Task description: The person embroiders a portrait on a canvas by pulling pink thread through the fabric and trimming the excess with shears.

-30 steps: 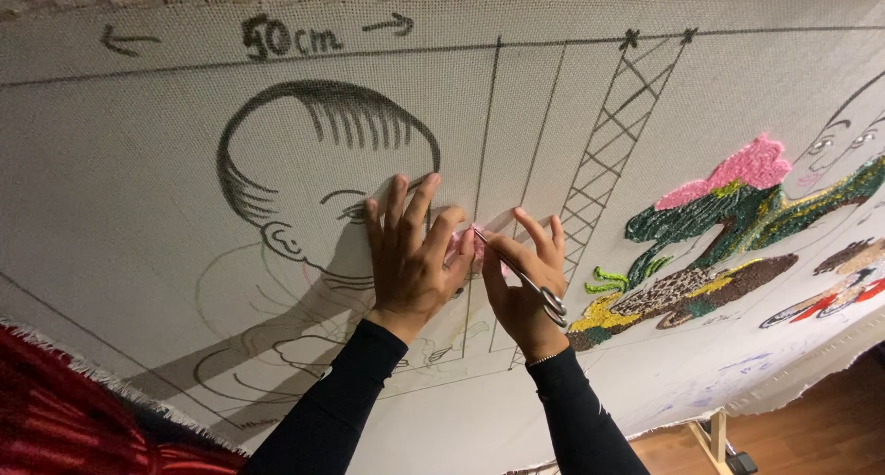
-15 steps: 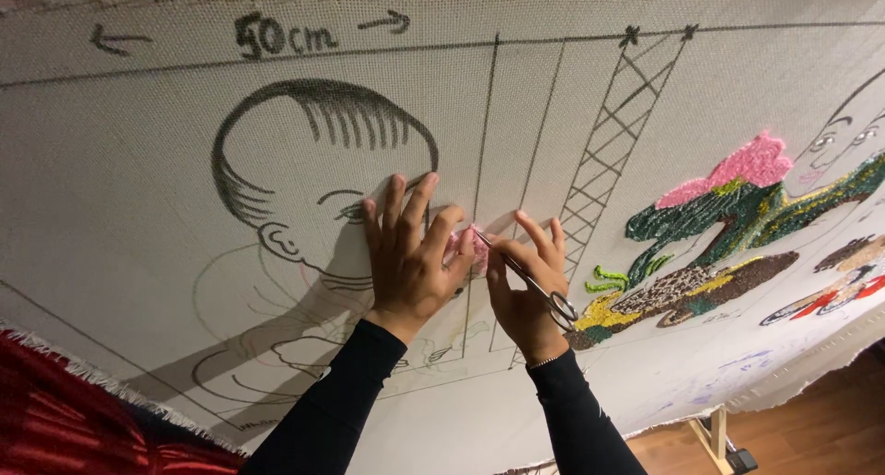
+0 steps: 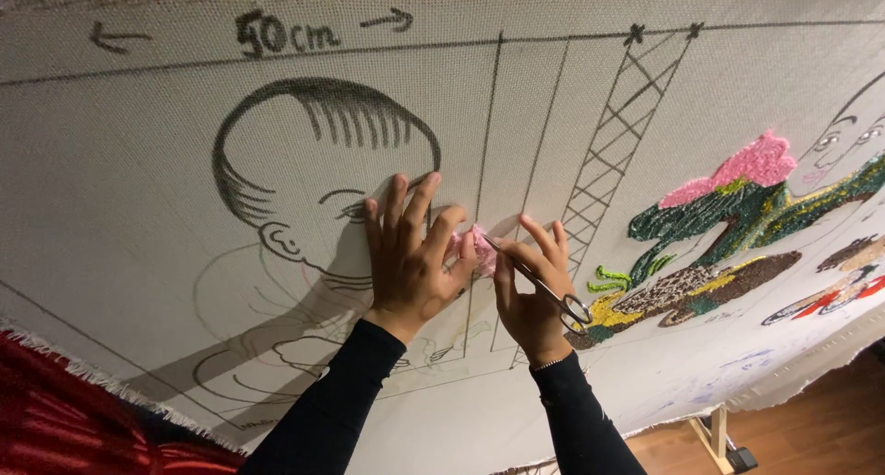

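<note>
A rug-making or textile craft workshop.
A large mesh backing cloth (image 3: 166,189) fills the view, stretched tight, with black marker drawings and partly tufted coloured yarn patches (image 3: 728,217) at 3 o'clock. At 5 o'clock a wooden frame leg (image 3: 714,433) stands on a wooden floor (image 3: 811,433); red fabric (image 3: 64,420) lies at 8 o'clock.

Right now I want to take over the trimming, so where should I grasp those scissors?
Take the scissors by the finger loops at the lower right, coming from below right. The blades point up-left into the pink tuft, so that end is sharp and busy. The right hand holds them.
</note>
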